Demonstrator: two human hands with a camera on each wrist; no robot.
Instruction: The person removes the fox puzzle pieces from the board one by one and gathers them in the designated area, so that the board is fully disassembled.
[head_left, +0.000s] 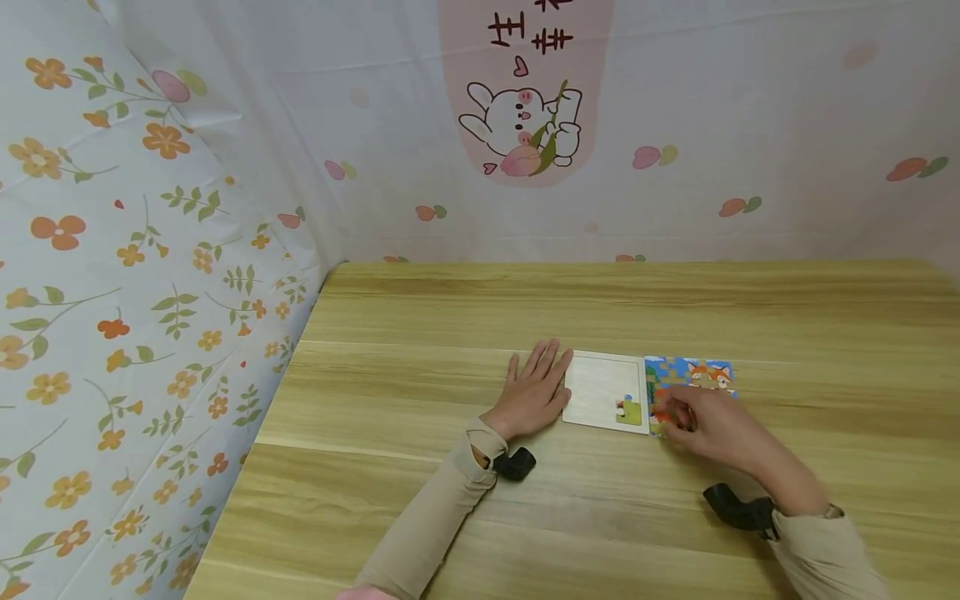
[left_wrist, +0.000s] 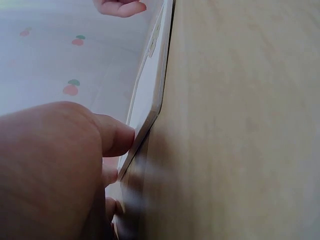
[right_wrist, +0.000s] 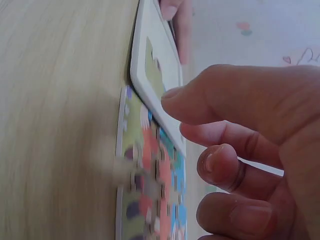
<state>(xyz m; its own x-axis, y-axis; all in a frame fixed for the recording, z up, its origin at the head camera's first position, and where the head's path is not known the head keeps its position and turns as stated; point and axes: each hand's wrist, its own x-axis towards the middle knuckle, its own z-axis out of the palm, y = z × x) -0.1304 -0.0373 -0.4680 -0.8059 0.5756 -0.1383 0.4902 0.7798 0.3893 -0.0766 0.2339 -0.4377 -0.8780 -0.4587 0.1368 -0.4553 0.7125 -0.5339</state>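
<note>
A white puzzle tray (head_left: pixel 600 383) lies on the table with a green corner piece (head_left: pixel 629 411) in its lower right corner. Touching the tray's left edge is my left hand (head_left: pixel 531 398), its fingers straight and spread; the left wrist view shows the thumb (left_wrist: pixel 117 136) against the tray's rim. Right beside the tray lies a colourful fox jigsaw (head_left: pixel 673 371), with dark gaps between some pieces in the right wrist view. Over its left part hovers my right hand (head_left: pixel 708 421), fingers loosely bent. Thumb (right_wrist: pixel 192 102) and forefinger stand apart, and I see nothing between them.
The wood-grain table (head_left: pixel 420 375) runs back to a white printed curtain (head_left: pixel 360 208). Another flowered cloth (head_left: pixel 150 333) hangs along the left side. Black wrist devices (head_left: pixel 515 463) sit on both forearms.
</note>
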